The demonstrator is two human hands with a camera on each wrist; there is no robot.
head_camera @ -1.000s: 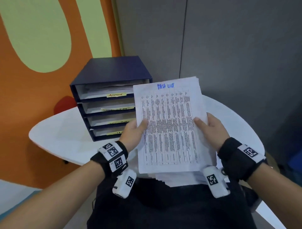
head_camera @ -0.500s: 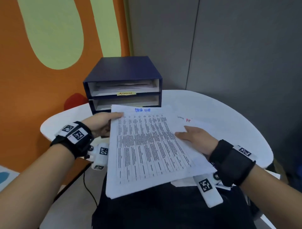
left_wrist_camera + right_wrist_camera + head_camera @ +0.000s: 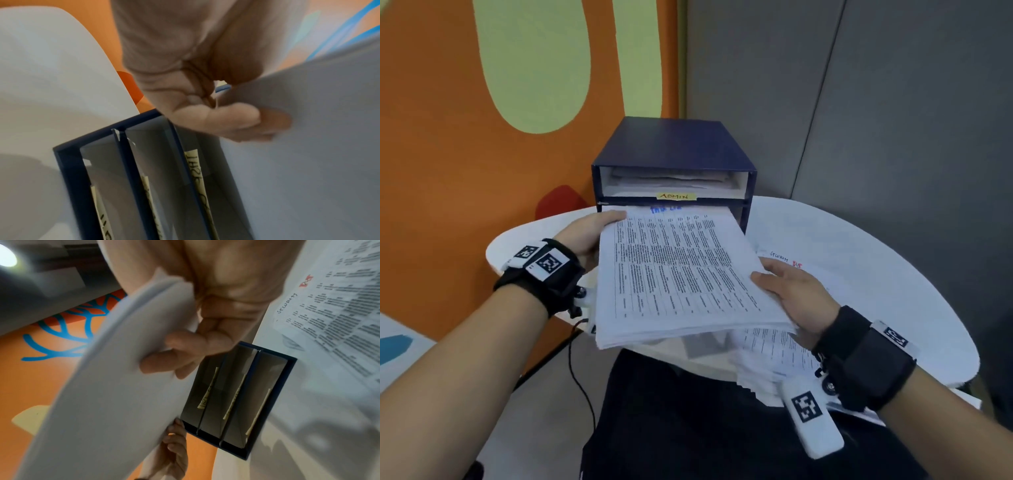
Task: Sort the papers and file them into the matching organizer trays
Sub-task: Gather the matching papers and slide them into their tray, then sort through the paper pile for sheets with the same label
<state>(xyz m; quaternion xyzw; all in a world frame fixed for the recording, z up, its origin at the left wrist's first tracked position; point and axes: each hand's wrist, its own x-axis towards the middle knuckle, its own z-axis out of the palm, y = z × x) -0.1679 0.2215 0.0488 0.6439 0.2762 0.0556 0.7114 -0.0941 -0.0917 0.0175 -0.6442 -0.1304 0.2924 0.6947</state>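
White paper stack [image 3: 681, 274] clamped between both hands' fingers [image 3: 236, 123], far edge entering organizer [image 3: 674, 150].

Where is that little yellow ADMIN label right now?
In the head view the ADMIN label sits on the front lip of the top tray of the blue organizer, just above the paper stack that both hands hold.
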